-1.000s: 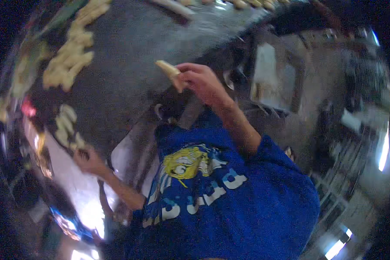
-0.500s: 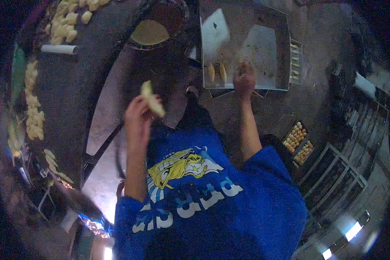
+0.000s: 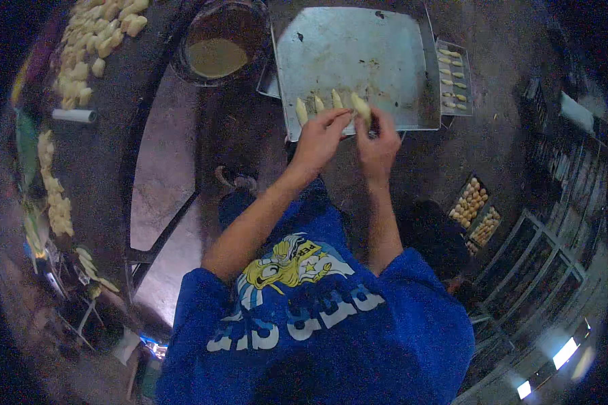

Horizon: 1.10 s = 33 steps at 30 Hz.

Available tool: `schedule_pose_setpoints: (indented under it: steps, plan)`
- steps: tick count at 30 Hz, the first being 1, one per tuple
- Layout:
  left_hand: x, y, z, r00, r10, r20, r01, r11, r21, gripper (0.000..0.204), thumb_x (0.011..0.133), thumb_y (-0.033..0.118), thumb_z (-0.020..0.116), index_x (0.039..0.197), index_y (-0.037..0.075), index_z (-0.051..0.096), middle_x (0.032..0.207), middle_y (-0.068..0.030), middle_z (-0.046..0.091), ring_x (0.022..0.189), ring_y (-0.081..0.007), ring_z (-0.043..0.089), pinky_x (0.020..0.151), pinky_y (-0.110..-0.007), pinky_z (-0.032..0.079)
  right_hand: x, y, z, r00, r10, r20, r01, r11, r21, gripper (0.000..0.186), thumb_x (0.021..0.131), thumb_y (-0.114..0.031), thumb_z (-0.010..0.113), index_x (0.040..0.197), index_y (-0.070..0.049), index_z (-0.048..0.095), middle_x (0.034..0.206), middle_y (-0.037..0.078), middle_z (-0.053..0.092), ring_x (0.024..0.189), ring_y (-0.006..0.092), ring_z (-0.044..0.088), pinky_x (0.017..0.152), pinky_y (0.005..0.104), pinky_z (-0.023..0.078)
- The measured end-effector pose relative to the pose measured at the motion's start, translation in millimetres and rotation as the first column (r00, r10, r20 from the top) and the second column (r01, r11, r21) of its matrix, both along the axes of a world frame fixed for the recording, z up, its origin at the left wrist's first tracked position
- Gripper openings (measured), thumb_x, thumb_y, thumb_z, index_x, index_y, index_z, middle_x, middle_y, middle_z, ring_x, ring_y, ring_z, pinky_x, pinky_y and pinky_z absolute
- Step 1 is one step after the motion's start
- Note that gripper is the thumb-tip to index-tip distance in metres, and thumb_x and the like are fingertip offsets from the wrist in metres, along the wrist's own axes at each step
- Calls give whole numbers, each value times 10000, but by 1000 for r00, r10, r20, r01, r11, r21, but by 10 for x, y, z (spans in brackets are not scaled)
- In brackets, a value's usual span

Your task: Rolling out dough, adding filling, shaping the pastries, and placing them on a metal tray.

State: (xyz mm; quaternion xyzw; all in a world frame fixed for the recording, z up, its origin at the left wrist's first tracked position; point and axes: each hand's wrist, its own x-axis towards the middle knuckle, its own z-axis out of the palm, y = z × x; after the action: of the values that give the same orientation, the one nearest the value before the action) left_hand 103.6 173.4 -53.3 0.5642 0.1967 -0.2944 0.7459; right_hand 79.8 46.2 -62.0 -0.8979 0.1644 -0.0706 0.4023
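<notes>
My right hand (image 3: 380, 140) holds a pale, spindle-shaped piece of dough (image 3: 361, 105) upright over the near edge of a large metal baking tray (image 3: 344, 47). Its lower end is hidden by the fingers. Close beside it on the left is my left hand (image 3: 319, 140), fingers pressed together and tips almost at that piece. What they pinch, if anything, does not show. Three similar dough pieces (image 3: 302, 110) stand in a row along the tray's near side, pointing away from me, partly covered by my left hand.
At far left, a dark table (image 3: 108, 162) carries heaps of dough lumps (image 3: 91, 50) and a white tube (image 3: 74, 116). A round vessel holding a tan mass (image 3: 216, 57) stands behind. Right of the tray is a smaller tray (image 3: 467, 101) of shaped dough; egg trays (image 3: 469, 202) and a metal rack (image 3: 537, 253) lie beyond.
My left hand came from the left, where it held a dough piece in the air, to the tray's near edge. My right hand now holds a piece there. The view has shifted slightly.
</notes>
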Motion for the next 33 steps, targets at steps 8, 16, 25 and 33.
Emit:
schedule_pose_setpoints:
  steps: [8,16,25,33]
  plan:
    - [-360,1085,-91,999,7,31,-14,972,235,270,918,181,580,1136,32,636,1047,-85,650,954,-164,628,822,-279,502,223,-566,-747,956,-105,273,170,958,-229,372,756,-125,725,1077,14,600,987,180,618,881,343,617,785,420,507]
    - [-1552,2543,-30,888,455,-71,-367,794,485,263,958,196,524,1120,16,626,1093,-99,650,940,-160,639,806,-279,502,-164,-936,-1251,988,-148,43,152,883,-445,396,837,-199,656,1141,43,578,1085,197,595,996,342,587,882,424,462]
    - [-2254,3347,821,582,635,509,-806,366,464,221,935,117,557,1124,12,603,1061,-101,653,919,-170,641,781,-273,502,65,1564,453,880,412,234,-469,829,305,264,876,-66,620,1126,15,603,1078,114,638,985,192,607,888,289,478]
    - [-3119,4353,1135,738,356,573,-395,-460,795,382,798,143,696,1125,4,555,1063,-175,568,1015,-363,556,883,-432,453,-729,4609,993,115,968,223,-992,100,75,324,825,-77,653,1125,20,579,1061,177,625,966,286,627,839,362,508]
